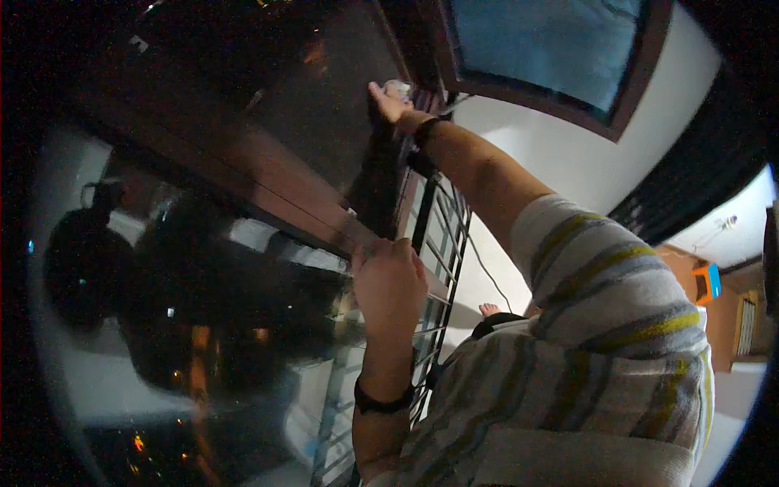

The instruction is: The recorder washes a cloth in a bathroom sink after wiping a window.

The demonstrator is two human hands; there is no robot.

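My left hand is closed on the edge of a brown window frame, its fingers curled and partly hidden. A dark band circles that wrist. Stretched far ahead, my right hand holds a small crumpled whitish wad, perhaps cloth or tissue, by the far side of the window. Its thumb side shows, while most of the fingers are out of sight. Dark window glass fills the left side and carries dim reflections and small lights.
Metal bars run beside the window at waist side. A second brown-framed window is on the far right wall, near a dark curtain. A thin cable crosses the pale floor. An orange and blue object stands farther right.
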